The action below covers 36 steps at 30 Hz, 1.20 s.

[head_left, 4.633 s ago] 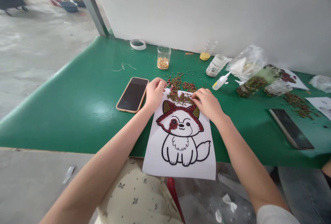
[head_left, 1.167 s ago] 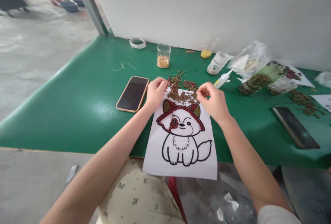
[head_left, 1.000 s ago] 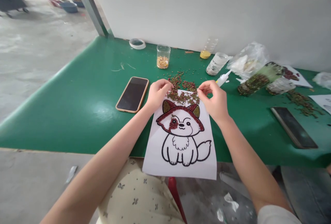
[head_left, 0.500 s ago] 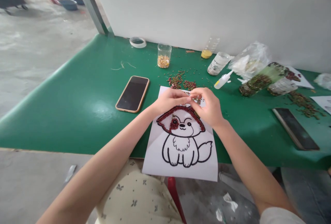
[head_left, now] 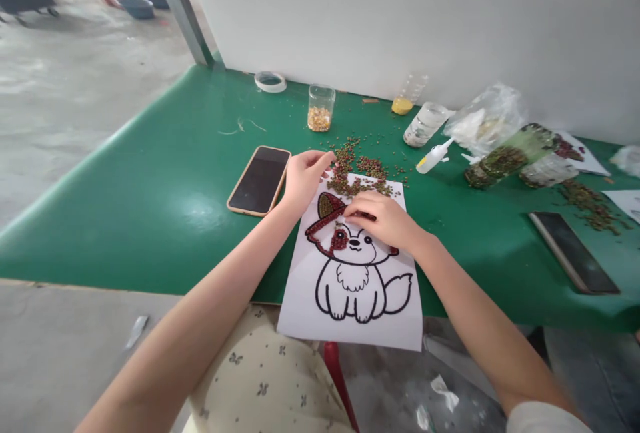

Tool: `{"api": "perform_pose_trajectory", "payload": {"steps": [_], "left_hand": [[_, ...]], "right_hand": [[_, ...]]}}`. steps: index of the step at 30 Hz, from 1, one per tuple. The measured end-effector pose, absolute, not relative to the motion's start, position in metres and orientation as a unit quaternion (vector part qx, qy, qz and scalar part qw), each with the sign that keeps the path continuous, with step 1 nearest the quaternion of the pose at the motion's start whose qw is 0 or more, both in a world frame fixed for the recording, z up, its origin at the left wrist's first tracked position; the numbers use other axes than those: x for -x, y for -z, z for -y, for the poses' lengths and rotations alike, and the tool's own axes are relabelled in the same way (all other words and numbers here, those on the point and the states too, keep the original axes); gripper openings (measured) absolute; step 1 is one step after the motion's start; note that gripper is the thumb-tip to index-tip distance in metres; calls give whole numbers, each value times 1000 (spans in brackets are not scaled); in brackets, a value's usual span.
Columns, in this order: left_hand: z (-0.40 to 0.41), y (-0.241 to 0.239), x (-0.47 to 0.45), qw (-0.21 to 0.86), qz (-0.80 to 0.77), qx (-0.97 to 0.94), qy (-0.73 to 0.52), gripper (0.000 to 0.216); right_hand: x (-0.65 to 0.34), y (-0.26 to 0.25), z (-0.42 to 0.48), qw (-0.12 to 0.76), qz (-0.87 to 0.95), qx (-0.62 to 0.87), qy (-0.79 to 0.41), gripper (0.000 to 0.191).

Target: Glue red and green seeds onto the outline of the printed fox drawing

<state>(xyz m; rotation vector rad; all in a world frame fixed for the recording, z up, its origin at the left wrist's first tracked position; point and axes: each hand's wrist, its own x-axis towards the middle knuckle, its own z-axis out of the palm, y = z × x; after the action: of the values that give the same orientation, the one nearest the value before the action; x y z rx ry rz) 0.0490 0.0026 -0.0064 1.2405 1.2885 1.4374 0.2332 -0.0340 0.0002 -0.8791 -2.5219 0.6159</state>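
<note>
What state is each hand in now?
Left hand: curled near loose seeds; holding cannot be told.
Right hand: bent over the drawing; holding cannot be told.

Right hand [head_left: 383,216] is over the drawing [head_left: 350,293]; left hand [head_left: 303,178] near seeds [head_left: 344,160].

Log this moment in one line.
left hand: beside beans; right hand: at upper drawing, contents unclear; phone: left of drawing; white bottle: right of beans

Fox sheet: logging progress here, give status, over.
Left grip beside loose seeds. Right grip over the fox's head, hold unclear. Fox sheet: head partly seeded, body plain outline. In the way: right grip, masking part of head.
</note>
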Motion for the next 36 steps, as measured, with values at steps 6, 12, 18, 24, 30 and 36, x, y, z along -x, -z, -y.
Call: {"api": "perform_pose_trajectory", "payload": {"steps": [6,12,18,24,30,36], "left_hand": [[-2,9,-50,396,-503,-523,-563,22],[-3,12,-49,369,-507,-549,-553,24],[-3,13,-48,360,-512,-556,-546,24],[-3,12,-48,357,-519,-556,-543,25],[-3,12,-48,360,-517,-554,-544,24],[-3,11,-49,374,-514,-543,-548,22]], "right_hand": [[-228,5,37,169,907,310,-228,12],[-224,5,38,150,919,305,-199,16],[-218,0,42,137,922,317,-172,17],[-220,0,41,194,907,318,-197,11],[-225,-4,39,249,893,320,-195,9],[-232,-8,34,297,866,380,-134,9]]}}
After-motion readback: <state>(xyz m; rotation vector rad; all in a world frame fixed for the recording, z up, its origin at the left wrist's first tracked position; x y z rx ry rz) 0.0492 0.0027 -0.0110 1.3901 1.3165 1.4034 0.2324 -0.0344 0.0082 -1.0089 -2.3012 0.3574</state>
